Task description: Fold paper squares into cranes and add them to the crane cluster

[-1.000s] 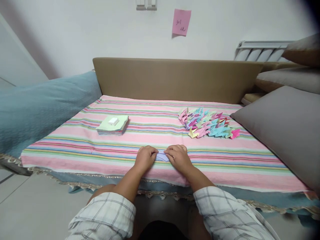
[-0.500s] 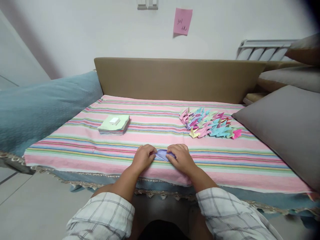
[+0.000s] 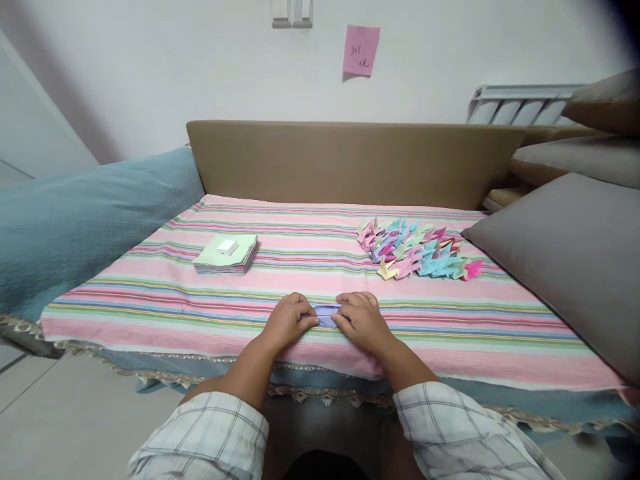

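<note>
A folded piece of purple origami paper [image 3: 326,315] lies on the striped cloth in front of me, with a crease line running along its middle. My left hand [image 3: 291,319] grips its left end between thumb and fingers. At the right end, my right hand [image 3: 361,317] is closed on the paper, thumb toward the middle. Both ends of the paper are hidden under my fingers. Beyond my right hand lies a group of folded paper cranes [image 3: 420,250] in several colours. To the far left sits a stack of square paper [image 3: 225,257] with a small white block [image 3: 227,247] on top.
The pink striped cloth [image 3: 295,233] covers the seat of a sofa with a brown backrest [image 3: 350,163]. Grey cushions [image 3: 565,267] pile up on the right, and a blue-covered armrest [image 3: 100,220] rises on the left. A pink note [image 3: 361,51] is on the wall.
Both hands stay on the purple paper. My left thumb has shifted inward, and the paper now looks flatter, with its middle crease showing. The view has tilted slightly upward.
</note>
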Tool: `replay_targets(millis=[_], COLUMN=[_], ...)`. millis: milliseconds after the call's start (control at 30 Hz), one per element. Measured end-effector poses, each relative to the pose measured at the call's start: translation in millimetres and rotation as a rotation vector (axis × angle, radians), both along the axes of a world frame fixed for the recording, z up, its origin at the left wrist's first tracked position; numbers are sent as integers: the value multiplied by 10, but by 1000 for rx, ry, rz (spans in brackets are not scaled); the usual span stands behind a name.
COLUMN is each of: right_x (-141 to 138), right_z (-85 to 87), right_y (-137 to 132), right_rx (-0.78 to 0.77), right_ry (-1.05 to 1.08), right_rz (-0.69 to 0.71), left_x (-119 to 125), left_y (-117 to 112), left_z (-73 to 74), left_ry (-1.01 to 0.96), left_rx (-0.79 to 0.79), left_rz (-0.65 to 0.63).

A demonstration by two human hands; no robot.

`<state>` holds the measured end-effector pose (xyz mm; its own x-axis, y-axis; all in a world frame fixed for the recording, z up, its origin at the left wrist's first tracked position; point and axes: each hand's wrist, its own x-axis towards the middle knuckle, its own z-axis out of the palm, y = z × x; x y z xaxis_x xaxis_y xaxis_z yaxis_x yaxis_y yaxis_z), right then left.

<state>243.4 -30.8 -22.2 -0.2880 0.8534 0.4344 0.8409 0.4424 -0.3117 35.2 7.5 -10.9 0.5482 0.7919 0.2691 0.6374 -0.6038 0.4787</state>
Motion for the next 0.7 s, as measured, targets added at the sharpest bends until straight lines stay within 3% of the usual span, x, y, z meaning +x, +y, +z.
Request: replay_targets(millis=[367, 700], right_x=[-20, -70], right_z=[-23, -42], right_y=[-2, -6], right_rx=[27, 57], right_ry=[-2, -35], right_rz=[-53, -125], left_x=[-20, 79], left_y=[68, 21], left_z=[-51, -50], left_ry=[28, 107], left_rx=[-46, 61], left_rz=[19, 100])
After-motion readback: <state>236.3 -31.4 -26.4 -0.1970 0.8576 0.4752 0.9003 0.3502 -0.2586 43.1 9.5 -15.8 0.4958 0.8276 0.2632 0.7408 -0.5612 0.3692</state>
